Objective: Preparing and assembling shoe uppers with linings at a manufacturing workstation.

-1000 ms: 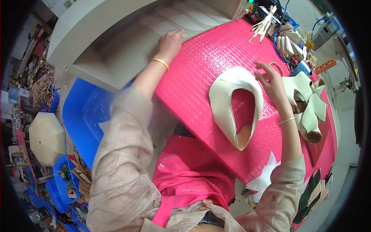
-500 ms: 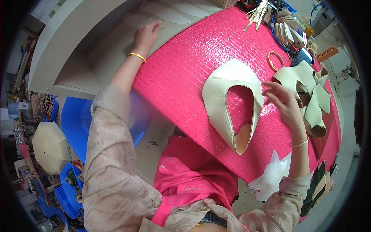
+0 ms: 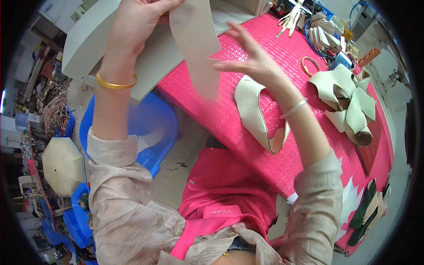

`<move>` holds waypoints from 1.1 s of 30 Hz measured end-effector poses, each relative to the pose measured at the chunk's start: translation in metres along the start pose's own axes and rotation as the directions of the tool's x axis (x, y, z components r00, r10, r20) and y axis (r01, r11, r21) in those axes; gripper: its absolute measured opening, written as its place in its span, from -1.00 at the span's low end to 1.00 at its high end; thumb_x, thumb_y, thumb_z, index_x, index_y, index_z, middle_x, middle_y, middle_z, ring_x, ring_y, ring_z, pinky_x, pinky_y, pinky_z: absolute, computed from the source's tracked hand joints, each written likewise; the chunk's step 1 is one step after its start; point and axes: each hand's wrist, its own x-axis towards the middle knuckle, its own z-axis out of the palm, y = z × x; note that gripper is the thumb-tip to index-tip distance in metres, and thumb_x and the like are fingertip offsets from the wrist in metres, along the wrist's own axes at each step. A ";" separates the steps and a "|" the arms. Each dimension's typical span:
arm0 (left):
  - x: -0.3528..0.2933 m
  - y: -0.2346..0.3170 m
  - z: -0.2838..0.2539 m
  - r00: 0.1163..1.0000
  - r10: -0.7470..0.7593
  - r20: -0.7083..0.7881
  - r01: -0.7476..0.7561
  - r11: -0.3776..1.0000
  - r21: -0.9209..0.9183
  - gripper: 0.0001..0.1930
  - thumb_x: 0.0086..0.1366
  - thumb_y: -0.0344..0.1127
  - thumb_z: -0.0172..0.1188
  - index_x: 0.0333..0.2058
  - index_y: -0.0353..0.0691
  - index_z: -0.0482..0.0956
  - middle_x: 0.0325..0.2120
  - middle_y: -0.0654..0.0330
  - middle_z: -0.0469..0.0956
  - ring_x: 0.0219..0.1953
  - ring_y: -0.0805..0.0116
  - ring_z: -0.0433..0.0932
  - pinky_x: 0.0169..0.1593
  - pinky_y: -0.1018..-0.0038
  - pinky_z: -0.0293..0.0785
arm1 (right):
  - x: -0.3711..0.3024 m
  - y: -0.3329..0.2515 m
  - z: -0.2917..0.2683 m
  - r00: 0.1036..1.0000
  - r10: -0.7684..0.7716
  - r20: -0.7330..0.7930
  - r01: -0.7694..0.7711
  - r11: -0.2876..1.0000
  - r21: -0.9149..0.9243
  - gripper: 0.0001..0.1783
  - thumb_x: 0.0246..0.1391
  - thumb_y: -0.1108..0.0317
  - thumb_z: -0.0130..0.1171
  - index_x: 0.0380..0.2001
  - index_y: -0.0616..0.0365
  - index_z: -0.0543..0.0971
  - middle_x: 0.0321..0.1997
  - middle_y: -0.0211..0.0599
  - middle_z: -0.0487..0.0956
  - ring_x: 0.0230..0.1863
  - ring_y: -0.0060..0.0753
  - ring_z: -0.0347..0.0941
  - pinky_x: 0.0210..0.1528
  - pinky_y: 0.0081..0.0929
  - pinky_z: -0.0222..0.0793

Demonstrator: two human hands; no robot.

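Cluttered workshop; glossy pink textured worktop (image 3: 223,119) carrying a pale-green leather ring-shaped piece (image 3: 247,101). Long off-white curved strip (image 3: 194,39) is in the air, up-left of the ring-shaped piece; left hand (image 3: 137,22) grip pinches its upper part. Right hand (image 3: 251,62) grip released, fingers spread by the strip, contact unclear. Step seems to be handling the strip; next move probably calls for steadying its loose end. Blue plastic bin (image 3: 154,117) left of the ring-shaped piece.

Our left hand (image 3: 132,28) now holds up a pale strip (image 3: 194,44); we shift our right hand (image 3: 258,66) from beside the cream loop (image 3: 250,106) toward the strip's edge.
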 end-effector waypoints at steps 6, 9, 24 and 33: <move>-0.028 0.052 0.014 0.982 -0.162 0.096 0.154 0.984 0.091 -0.86 0.13 -0.43 0.09 -0.32 -0.33 0.51 -0.53 0.28 0.51 -0.53 0.60 0.47 -0.45 0.72 0.43 | -0.074 -0.087 0.024 0.957 0.259 0.131 -0.272 0.640 0.718 -0.50 -0.18 0.51 0.24 -0.10 0.29 0.33 -0.30 -0.24 0.52 -0.30 -0.51 0.48 -0.21 -0.60 0.37; -0.028 0.042 0.063 0.969 -0.157 0.188 0.126 0.978 0.166 -0.79 0.22 -0.43 -0.03 -0.18 -0.37 0.43 -0.50 0.27 0.48 -0.53 0.61 0.45 -0.47 0.74 0.40 | -0.124 -0.101 -0.013 0.892 0.447 0.070 -0.325 0.525 0.787 -0.52 -0.11 0.51 0.16 -0.06 0.31 0.29 -0.30 -0.19 0.52 -0.30 -0.43 0.48 -0.21 -0.56 0.38; -0.116 -0.037 0.177 0.636 -0.140 0.759 -0.291 0.867 0.404 -0.63 0.13 -0.06 0.07 -0.53 -0.32 0.55 -0.64 0.11 0.50 -0.56 0.28 0.49 -0.37 0.39 0.42 | -0.248 -0.073 -0.116 0.611 0.647 -0.456 -0.255 0.706 0.661 -0.53 -0.08 0.47 0.13 -0.04 0.27 0.32 -0.20 -0.27 0.49 -0.21 -0.52 0.44 -0.15 -0.56 0.36; -0.109 0.002 0.167 0.873 -0.056 0.485 0.310 0.832 -0.461 -0.45 0.29 0.05 -0.22 -0.24 -0.44 0.46 -0.35 0.22 0.49 -0.27 0.55 0.39 -0.12 0.59 0.29 | -0.156 -0.088 -0.070 0.732 0.033 -0.680 0.291 0.888 0.356 -0.47 -0.11 0.61 0.15 0.01 0.28 0.31 -0.17 -0.30 0.49 -0.21 -0.57 0.44 -0.17 -0.64 0.39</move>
